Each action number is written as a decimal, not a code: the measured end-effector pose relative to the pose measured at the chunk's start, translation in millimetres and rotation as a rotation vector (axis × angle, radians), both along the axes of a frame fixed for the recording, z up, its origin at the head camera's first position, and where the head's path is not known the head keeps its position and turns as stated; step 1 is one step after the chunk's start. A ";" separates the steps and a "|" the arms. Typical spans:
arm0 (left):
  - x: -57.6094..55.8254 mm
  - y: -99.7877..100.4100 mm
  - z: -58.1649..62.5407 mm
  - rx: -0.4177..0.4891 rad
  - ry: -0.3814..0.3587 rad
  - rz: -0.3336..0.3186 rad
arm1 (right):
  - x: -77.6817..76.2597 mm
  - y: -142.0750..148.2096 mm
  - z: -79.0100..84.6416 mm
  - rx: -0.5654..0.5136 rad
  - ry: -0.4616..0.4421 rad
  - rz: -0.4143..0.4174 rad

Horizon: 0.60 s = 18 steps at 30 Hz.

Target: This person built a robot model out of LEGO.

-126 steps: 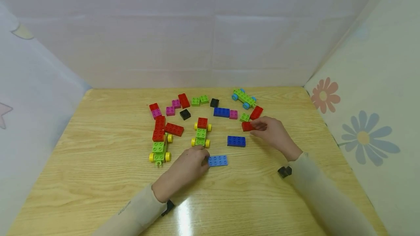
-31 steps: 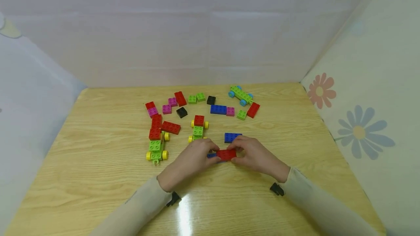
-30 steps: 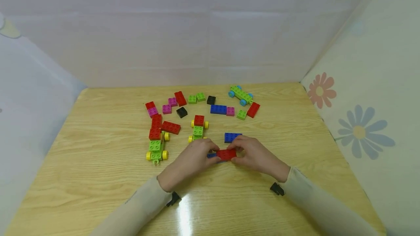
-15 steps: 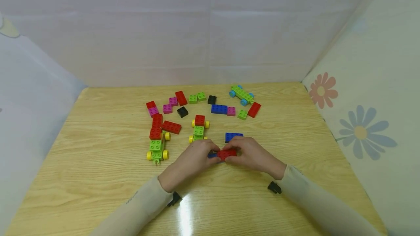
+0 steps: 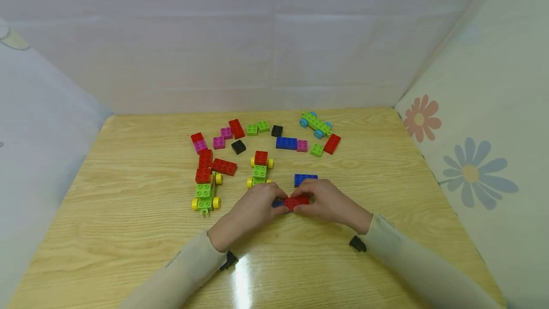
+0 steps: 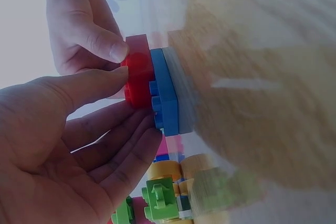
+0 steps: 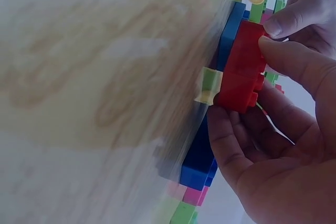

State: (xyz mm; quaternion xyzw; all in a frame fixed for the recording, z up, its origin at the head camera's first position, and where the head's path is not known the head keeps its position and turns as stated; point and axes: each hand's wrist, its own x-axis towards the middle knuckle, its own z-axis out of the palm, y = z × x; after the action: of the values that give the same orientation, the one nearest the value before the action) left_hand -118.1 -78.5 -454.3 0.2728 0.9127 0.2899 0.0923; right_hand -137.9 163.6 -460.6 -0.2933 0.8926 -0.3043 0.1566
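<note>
In the head view a red brick (image 5: 297, 202) sits over the right part of a light blue studded plate (image 5: 278, 203) on the table. My left hand (image 5: 250, 206) grips the brick's left end between thumb and fingers. From the other side my right hand (image 5: 332, 204) pinches the same brick. The left wrist view shows the brick (image 6: 139, 80) against the plate (image 6: 168, 98), whose bare studs show at its left end. Both thumbs lie on the brick's near side, close together. Part of the plate is hidden by the fingers.
Just behind the hands lie a dark blue brick (image 5: 306, 179) and a yellow-wheeled green car (image 5: 259, 171). Another such car (image 5: 206, 197) stands left. Farther back are several loose bricks, including a black one (image 5: 238, 147), and a blue-wheeled green base (image 5: 316, 124).
The right hand has brought the red brick from the right to the light blue plate, where the left hand joined it. Lately the right fingers shifted slightly left along the brick.
</note>
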 end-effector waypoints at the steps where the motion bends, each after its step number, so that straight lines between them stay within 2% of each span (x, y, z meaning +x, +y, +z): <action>1: 0.0 0.3 0.1 -0.002 -0.004 0.000 | 0.3 0.2 -0.1 -0.001 0.001 0.001; 8: -0.1 0.2 1.0 -0.004 -0.023 0.004 | 1.1 -0.1 0.2 -0.004 -0.010 -0.009; 18: 4.0 -2.8 -1.5 -0.042 -0.003 0.004 | 1.9 4.5 2.8 0.016 -0.022 -0.031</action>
State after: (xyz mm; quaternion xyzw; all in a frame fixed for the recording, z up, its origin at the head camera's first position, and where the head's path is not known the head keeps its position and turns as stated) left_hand -114.1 -81.3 -455.7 0.2688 0.9189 0.2714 0.0988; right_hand -136.0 168.1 -457.8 -0.2748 0.8977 -0.3027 0.1642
